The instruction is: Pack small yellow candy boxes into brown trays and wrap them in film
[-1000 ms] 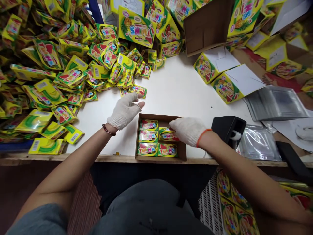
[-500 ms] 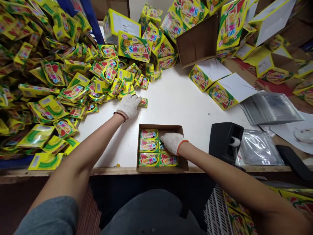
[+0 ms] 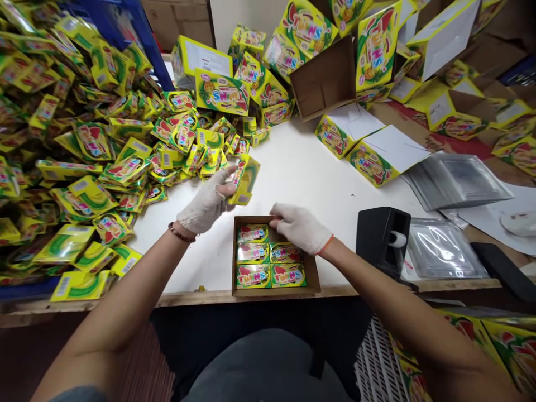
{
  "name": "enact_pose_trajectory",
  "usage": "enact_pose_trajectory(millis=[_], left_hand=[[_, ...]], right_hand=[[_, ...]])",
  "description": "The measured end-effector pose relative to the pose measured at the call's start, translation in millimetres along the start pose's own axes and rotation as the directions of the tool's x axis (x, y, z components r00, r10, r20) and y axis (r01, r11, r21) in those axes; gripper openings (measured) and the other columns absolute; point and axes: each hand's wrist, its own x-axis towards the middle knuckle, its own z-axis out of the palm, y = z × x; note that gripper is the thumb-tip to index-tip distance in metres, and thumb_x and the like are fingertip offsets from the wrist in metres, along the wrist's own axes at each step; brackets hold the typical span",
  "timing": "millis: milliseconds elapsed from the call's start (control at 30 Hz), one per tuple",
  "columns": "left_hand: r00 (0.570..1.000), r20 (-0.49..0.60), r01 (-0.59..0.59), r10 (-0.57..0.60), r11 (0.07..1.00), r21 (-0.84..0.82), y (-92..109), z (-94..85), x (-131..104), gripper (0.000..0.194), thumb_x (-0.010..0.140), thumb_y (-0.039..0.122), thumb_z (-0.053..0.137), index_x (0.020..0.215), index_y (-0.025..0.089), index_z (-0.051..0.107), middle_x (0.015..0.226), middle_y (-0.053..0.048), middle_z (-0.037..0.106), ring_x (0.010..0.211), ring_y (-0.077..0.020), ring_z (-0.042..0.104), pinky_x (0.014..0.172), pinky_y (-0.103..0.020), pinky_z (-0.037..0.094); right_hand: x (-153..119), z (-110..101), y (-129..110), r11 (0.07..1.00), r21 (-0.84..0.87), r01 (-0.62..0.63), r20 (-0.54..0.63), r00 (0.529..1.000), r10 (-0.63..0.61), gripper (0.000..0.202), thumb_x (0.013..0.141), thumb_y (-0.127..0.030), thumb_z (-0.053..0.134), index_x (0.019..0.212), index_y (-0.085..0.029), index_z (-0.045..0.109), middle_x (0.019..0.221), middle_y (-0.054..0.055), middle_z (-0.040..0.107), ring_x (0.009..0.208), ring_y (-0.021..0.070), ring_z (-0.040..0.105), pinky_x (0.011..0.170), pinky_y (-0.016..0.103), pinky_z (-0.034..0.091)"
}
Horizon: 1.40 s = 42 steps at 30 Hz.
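My left hand (image 3: 206, 202), in a white glove, grips a small yellow-green packet (image 3: 246, 181) held tilted above the white tabletop. My right hand (image 3: 302, 228), gloved with an orange cuff, is over the upper right part of an open brown box (image 3: 312, 286); its thumb and fingers are close together at the back rim, and whether anything is between them is hidden. Inside the box, several "TWINS" packets (image 3: 253, 276) lie flat in two columns. A large heap of loose packets (image 3: 125, 167) spreads to the left of my left hand.
Printed yellow cartons (image 3: 224, 94) stand at the back, beside an open brown box (image 3: 324, 78). Two white-sided boxes (image 3: 372, 167) lie right of centre. A black tape dispenser (image 3: 377, 240), clear plastic sheets (image 3: 444, 251) and a dark phone-like object (image 3: 505, 271) are on the right.
My left hand has come back from the heap's edge toward the box, now holding a packet. My right hand has lifted off the packets and moved to the back rim.
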Motion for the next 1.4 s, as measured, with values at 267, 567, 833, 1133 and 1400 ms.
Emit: enact_pose_trajectory(millis=[267, 567, 833, 1133, 1400], left_hand=[[0.979, 0.202, 0.015, -0.039, 0.993, 0.118, -10, 39.4, -37, 0.042, 0.079, 0.037, 0.063, 0.114, 0.015, 0.065, 0.103, -0.009, 0.07, 0.082, -0.0188, 0.066, 0.072, -0.032, 0.056], [0.958, 0.037, 0.287, -0.285, 0.957, -0.051, -14, 58.0, -46, 0.047, 0.083, 0.034, 0.064, 0.122, 0.017, 0.046, 0.086, -0.003, 0.063, 0.068, -0.016, 0.065, 0.062, -0.032, 0.058], [0.995, 0.101, -0.028, -0.027, 0.858, 0.512, -25, 70.9, -44, 0.03, 0.086, 0.021, 0.056, 0.115, 0.019, 0.049, 0.084, -0.002, 0.067, 0.075, -0.0161, 0.064, 0.068, -0.03, 0.051], [0.924, 0.263, -0.284, -0.277, -0.037, 0.958, -49, 93.3, -72, 0.028, 0.086, 0.019, 0.061, 0.111, 0.008, 0.068, 0.112, -0.021, 0.069, 0.105, -0.0351, 0.064, 0.082, -0.043, 0.051], [0.924, 0.317, -0.322, -0.214, 0.011, 0.947, -51, 92.1, -73, 0.027, 0.09, 0.018, 0.053, 0.109, 0.008, 0.069, 0.112, -0.019, 0.068, 0.1, -0.0332, 0.064, 0.078, -0.043, 0.049]], right_hand=[[-9, -38, -8, 0.935, 0.325, 0.141, -0.14, 0.985, -0.1, 0.024, 0.086, -0.026, 0.055, 0.108, -0.017, 0.062, 0.082, 0.001, 0.065, 0.073, 0.0157, 0.057, 0.065, 0.028, 0.048], [-43, -28, -1, 0.65, -0.66, 0.378, 0.026, 0.875, -0.483, 0.017, 0.091, -0.016, 0.047, 0.097, -0.016, 0.063, 0.097, 0.011, 0.063, 0.078, 0.0194, 0.052, 0.067, 0.032, 0.035], [-41, -34, -7, 0.649, -0.66, 0.378, 0.294, 0.925, -0.24, 0.03, 0.087, -0.017, 0.056, 0.117, -0.015, 0.061, 0.117, 0.013, 0.063, 0.096, 0.0238, 0.062, 0.075, 0.032, 0.044], [-16, 11, -11, 0.531, -0.837, 0.131, 0.206, 0.975, 0.084, 0.032, 0.092, -0.006, 0.043, 0.116, -0.013, 0.063, 0.104, 0.02, 0.068, 0.093, 0.0298, 0.07, 0.07, 0.036, 0.052], [-25, -8, 22, 0.663, -0.693, 0.283, 0.289, 0.952, -0.105, 0.031, 0.093, -0.009, 0.042, 0.113, -0.016, 0.065, 0.124, 0.015, 0.061, 0.098, 0.0224, 0.064, 0.08, 0.032, 0.051]])
